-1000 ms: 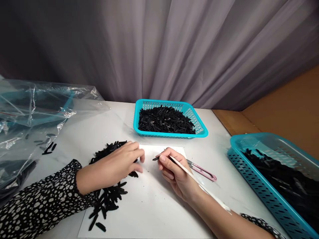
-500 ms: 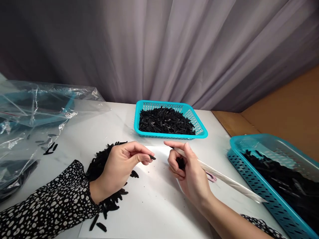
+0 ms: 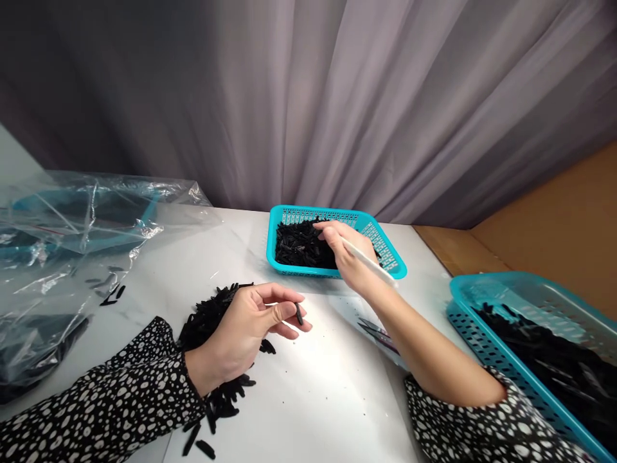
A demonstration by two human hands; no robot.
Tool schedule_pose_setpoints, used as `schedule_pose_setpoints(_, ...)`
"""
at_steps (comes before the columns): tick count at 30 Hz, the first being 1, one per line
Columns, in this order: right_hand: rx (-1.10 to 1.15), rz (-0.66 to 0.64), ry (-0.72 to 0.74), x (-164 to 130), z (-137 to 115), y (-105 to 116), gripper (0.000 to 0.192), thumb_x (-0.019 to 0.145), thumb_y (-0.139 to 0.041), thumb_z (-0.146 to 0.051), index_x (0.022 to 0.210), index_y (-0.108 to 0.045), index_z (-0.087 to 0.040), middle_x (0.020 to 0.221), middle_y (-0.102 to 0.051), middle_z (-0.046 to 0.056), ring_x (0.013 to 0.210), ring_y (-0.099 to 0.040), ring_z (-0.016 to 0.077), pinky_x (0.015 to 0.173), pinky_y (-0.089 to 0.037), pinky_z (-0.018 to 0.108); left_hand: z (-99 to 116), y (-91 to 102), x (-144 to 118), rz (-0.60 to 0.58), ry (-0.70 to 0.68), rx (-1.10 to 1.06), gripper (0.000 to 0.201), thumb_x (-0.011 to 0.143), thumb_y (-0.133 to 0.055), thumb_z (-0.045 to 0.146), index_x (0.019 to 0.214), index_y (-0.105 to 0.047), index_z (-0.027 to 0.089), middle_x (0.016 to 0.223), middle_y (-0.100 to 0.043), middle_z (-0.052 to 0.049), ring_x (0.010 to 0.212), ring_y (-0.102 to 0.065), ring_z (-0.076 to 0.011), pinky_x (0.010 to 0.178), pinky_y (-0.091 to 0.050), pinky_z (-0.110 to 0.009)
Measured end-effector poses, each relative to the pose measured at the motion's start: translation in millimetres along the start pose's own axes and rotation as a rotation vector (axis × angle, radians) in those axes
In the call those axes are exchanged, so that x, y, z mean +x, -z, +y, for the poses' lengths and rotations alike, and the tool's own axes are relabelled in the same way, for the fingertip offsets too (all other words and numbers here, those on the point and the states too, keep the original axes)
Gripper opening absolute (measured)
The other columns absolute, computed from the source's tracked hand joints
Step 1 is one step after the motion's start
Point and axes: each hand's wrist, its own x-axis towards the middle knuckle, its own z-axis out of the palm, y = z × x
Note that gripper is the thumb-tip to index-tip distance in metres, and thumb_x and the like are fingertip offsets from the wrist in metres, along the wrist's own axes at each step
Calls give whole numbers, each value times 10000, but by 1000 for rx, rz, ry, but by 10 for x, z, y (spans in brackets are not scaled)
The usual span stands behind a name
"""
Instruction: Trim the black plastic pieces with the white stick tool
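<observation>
A person in a black-and-white spotted blouse works at a white table [image 3: 202, 257], seen from a head-worn camera. The left hand [image 3: 245, 328] hovers above a loose heap of small black pieces [image 3: 212, 321] and pinches a single black piece [image 3: 299, 314] between thumb and forefinger, the other fingers curled loosely beneath. The right hand [image 3: 344, 251] reaches out over the small turquoise basket [image 3: 390, 260] at the far side of the table, its fingers closed around a thin white stick [image 3: 369, 262] whose free end slants back toward the wrist; its fingertips sit over the black pieces that fill the basket. Small snips [image 3: 378, 331] lie on the table just beside the right forearm. A larger turquoise basket [image 3: 486, 328], also holding black pieces, stands at the right edge, and crumpled clear plastic bags [image 3: 72, 238] lie at the left. A grey curtain [image 3: 337, 96] hangs behind
</observation>
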Motion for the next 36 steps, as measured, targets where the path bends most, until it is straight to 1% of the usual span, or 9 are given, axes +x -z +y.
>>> schedule_pose_setpoints(3,-77,24,96,-69,-39,13,585,998,-267,-597,1162,-696,-235,1035,-709,98,997,-635,272,887,-423,437,14,-5,-3,4,2,-39,238,713,-839,298,819,-720,121,743,-738,-37,689,-713,-128,647,-564,-194)
schedule_pose_setpoints(6,-11,39,147,-341,-175,99,515,1021,-287,-527,1216,-666,-239,1028,-698,89,943,-659,242,826,-471,420,15,-9,0,2,-16,-53,217,707,-840,270,816,-729,119,773,-735,-29,708,-701,-117,683,-567,-196)
schedule_pose_setpoints(9,120,51,28,-667,-330,159,290,1006,-454,-371,1219,-607,-247,979,-729,60,904,-706,217,787,-529,386,4,-7,3,10,-22,-48,206,703,-843,261,802,-729,121,753,-733,-27,707,-699,-118,659,-564,-189)
schedule_pose_setpoints(11,235,72,-70,-852,-429,168,168,954,-571,-288,1118,-576,-253,973,-755,47,868,-737,209,737,-573,352,-4,-8,6,20,-27,-47,214,688,-855,261,790,-726,125,728,-734,-26,697,-703,-122,641,-564,-184)
schedule_pose_setpoints(14,226,28,-45,-1020,-568,173,97,904,-632,-197,950,-564,-249,988,-775,44,869,-753,206,762,-597,337,-9,-16,10,46,-45,-50,244,657,-877,254,805,-729,129,730,-740,-23,671,-704,-117,640,-574,-184)
schedule_pose_setpoints(19,90,-29,163,-1042,-699,187,136,873,-634,-112,876,-570,-232,1044,-764,78,865,-741,211,755,-588,342,-2,-38,0,47,-59,-64,211,655,-880,233,715,-707,127,700,-729,-7,642,-707,-115,667,-594,-199)
schedule_pose_setpoints(24,104,58,354,-1025,-649,114,105,886,-610,-120,863,-592,-220,953,-773,88,817,-730,216,686,-567,334,6,-49,-22,31,-72,-93,208,651,-882,206,690,-692,132,632,-716,10,589,-690,-92,594,-568,-149)
schedule_pose_setpoints(30,92,-44,282,-1032,-704,162,150,873,-625,-68,925,-624,-209,965,-768,74,862,-717,205,728,-552,334,-17,-29,-36,3,-102,-74,160,680,-861,181,699,-707,142,643,-724,11,588,-695,-91,595,-570,-148)
schedule_pose_setpoints(36,121,94,362,-1046,-639,70,109,888,-601,-94,879,-613,-202,952,-765,71,798,-706,185,689,-522,316,-40,-17,-41,-21,-125,-42,130,703,-846,172,719,-718,154,662,-728,14,604,-695,-90,603,-568,-151)
